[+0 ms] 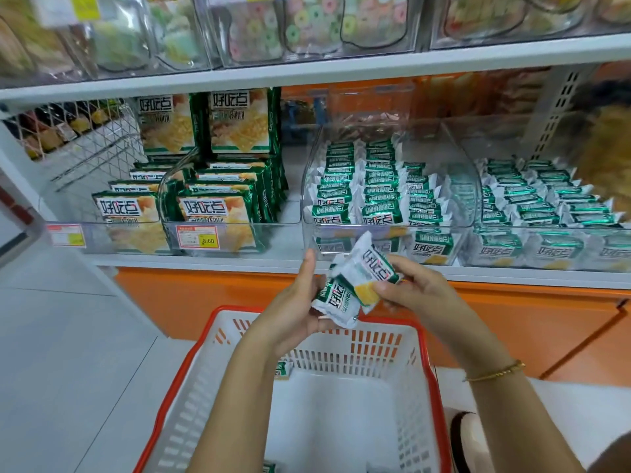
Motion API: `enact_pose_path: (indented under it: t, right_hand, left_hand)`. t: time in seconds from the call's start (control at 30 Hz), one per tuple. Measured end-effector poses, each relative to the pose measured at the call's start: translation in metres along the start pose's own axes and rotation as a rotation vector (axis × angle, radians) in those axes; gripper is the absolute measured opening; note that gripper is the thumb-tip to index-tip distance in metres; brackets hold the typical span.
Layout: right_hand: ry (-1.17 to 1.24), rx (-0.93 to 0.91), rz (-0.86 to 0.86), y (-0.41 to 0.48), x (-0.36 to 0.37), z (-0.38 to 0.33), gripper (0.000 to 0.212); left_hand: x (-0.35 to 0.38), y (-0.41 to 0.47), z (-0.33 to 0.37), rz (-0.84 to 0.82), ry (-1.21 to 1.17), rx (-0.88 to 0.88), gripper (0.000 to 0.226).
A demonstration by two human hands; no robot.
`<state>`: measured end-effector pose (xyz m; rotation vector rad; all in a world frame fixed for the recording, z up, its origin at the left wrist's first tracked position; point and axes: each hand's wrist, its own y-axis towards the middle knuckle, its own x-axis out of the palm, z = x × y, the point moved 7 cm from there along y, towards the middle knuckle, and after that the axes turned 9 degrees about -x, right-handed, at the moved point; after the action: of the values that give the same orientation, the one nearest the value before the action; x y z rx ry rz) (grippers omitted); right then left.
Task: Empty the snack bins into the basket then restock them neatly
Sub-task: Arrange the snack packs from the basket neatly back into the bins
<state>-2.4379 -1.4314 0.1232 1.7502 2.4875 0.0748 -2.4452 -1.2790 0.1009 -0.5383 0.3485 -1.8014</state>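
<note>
Head view: both hands are up over the basket, just in front of the middle bin at the shelf's front edge. The best play looks like squaring the two packets, labels matching, and slotting them upright into the front row. Left hand curls round the lower packet, thumb straight up. Right hand pinches the overlapping upper packet by its end.

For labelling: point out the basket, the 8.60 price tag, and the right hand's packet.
basket point(172, 397): head view, red rim, left side.
price tag point(197, 236): head view, its middle.
packet point(367, 264): head view, white front.
</note>
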Motion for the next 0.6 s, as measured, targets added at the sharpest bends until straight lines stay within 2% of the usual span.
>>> enact_pose_path:
  t: [0.1,0.17,0.2,0.27,0.33,0.47,0.6]
  right_hand:
    - [-0.278,0.0,-0.287,-0.003,0.003,-0.017,0.034]
    - [-0.528,0.006,-0.385,-0.002,0.006,-0.024,0.034]
    - [-0.618,-0.008,-0.41,-0.001,0.008,-0.028,0.033]
    - [-0.731,-0.06,-0.422,0.003,0.013,-0.04,0.034]
    - [-0.755,-0.099,-0.388,0.006,0.012,-0.049,0.037]
    - [-0.729,-0.175,-0.311,0.012,0.005,-0.062,0.051]
    - [-0.706,-0.197,-0.305,0.014,-0.001,-0.066,0.079]
  left_hand:
    - [0.001,-0.006,-0.002,-0.034,0.191,-0.05,0.081]
    - [0.004,-0.011,-0.002,-0.069,0.391,-0.066,0.081]
    - [0.007,-0.014,-0.001,-0.109,0.467,-0.06,0.072]
    - [0.015,-0.023,0.006,-0.176,0.537,-0.027,0.046]
    - [0.02,-0.031,0.019,-0.182,0.577,0.02,0.036]
    - [0.017,-0.034,0.04,-0.093,0.655,0.107,0.041]
    - [0.013,-0.036,0.065,0.054,0.675,0.245,0.05]
